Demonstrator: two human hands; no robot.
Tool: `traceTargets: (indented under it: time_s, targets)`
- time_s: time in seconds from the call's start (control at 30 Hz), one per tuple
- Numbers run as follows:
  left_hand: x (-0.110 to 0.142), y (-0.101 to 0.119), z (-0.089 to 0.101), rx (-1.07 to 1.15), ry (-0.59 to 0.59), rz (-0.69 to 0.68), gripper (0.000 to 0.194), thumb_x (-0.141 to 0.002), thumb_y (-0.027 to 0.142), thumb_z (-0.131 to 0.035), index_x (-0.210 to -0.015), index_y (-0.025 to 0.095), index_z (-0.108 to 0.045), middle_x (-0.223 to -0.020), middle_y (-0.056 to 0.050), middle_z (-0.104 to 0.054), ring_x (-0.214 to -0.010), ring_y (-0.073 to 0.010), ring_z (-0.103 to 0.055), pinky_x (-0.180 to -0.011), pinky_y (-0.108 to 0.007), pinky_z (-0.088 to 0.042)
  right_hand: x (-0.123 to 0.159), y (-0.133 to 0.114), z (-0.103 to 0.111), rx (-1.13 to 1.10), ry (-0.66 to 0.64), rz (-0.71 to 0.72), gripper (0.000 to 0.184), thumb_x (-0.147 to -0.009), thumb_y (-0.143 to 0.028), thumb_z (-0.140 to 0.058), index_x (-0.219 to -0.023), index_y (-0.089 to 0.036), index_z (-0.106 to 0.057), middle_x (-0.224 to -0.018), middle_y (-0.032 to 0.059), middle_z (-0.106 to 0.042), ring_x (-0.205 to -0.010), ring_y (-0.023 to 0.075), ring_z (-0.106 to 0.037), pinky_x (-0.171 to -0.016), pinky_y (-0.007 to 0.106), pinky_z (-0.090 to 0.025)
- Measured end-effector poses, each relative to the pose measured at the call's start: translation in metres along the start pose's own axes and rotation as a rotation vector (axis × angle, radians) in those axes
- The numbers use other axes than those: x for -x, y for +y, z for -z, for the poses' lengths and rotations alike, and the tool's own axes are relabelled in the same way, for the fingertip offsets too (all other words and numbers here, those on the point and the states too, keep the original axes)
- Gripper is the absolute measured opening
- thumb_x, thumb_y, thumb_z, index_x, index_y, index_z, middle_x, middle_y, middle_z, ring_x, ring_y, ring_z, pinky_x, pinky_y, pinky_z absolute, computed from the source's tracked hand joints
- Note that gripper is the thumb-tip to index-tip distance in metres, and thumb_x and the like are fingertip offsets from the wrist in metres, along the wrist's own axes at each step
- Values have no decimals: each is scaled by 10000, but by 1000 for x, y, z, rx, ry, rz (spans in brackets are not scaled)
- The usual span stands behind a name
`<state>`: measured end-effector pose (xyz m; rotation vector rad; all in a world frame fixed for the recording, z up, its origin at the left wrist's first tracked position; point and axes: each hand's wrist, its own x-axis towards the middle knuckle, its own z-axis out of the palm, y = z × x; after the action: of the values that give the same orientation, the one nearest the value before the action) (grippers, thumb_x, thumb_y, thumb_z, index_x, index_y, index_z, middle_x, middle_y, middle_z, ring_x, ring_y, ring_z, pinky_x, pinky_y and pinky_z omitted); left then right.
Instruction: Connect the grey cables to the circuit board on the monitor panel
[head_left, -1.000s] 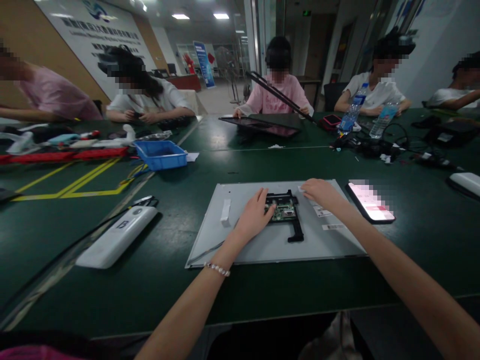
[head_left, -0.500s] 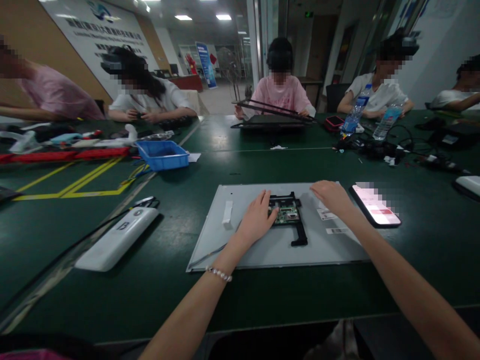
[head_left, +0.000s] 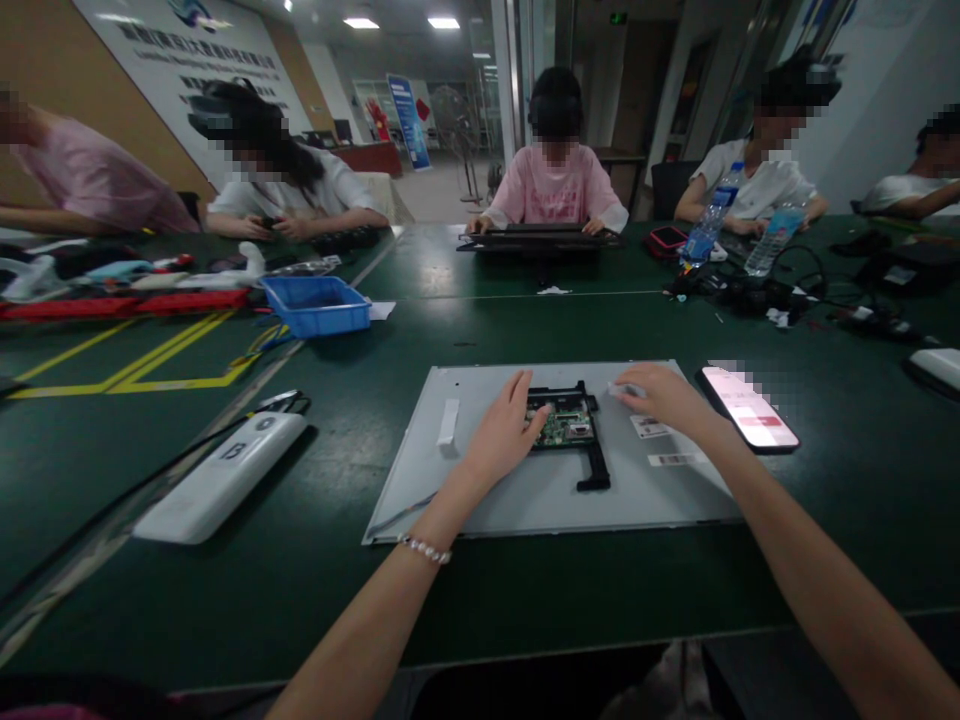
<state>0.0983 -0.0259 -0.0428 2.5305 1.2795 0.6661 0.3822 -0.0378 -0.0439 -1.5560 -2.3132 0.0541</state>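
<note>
A grey flat panel (head_left: pixel 525 490) lies on the green table in front of me. A small green circuit board (head_left: pixel 566 427) in a black frame (head_left: pixel 596 465) sits on its middle. My left hand (head_left: pixel 501 435) rests on the panel at the board's left edge, fingers stretched toward the board and touching it. My right hand (head_left: pixel 664 395) lies on the panel to the right of the board, fingers curled over a small white piece (head_left: pixel 619 388). A strip of white tape (head_left: pixel 448 422) sticks to the panel left of my left hand.
A lit phone (head_left: pixel 750 408) lies right of the panel. A white device (head_left: pixel 221 475) with a cable lies to the left. A blue bin (head_left: pixel 319 305), red strips and water bottles (head_left: pixel 705 232) stand farther back. Several other people work around the table.
The person opposite has lowered a black frame flat onto their screen. My right hand has curled toward the white piece. My left hand stays at the board.
</note>
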Motion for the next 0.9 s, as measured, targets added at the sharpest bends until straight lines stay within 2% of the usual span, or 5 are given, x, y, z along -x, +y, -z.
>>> traceTargets:
  time_s: [0.27,0.43,0.6,0.73,0.9]
  targets:
    - [1,-6,-3,-35,-40,-1,606,-911,413,-406,-1410,136,-200,-1443,-174,-297,-1312,-286,-333,-1060,-432,-319,-1,1,-11,121,-22,-5,230,-895,-217,-457,-946,-193,-681,-988,90,-681,-929,226,-609,-816,349,-449]
    - [2,-8,-5,-34,-82,20,689,-883,451,-440,-1418,110,-172,-1401,-195,-361,-1258,-299,-405,-1032,-447,-344,-5,-5,-8,97,60,-76,238,-898,-222,-451,-975,-188,-673,-1003,82,-679,-944,218,-603,-806,330,-443]
    - [1,-11,-10,-42,-80,43,675,-872,460,-445,-1390,85,-230,-1368,-196,-405,-1252,-303,-406,-1038,-443,-332,-34,-31,-6,92,91,-4,241,-913,-232,-439,-977,-189,-667,-1028,70,-671,-962,207,-589,-819,303,-428]
    - [1,-11,-13,-51,-76,43,678,-863,447,-455,-1381,67,-238,-1358,-209,-412,-1246,-308,-410,-1038,-446,-331,-64,-60,-12,140,27,107,250,-921,-222,-429,-962,-162,-668,-998,93,-669,-959,203,-584,-811,286,-415]
    - [2,-14,-15,-55,-82,34,683,-860,461,-445,-1380,72,-232,-1362,-210,-406,-1249,-312,-409,-1036,-457,-329,-80,-86,-23,183,-71,131,276,-923,-212,-409,-889,-143,-674,-940,117,-668,-928,212,-591,-765,279,-414]
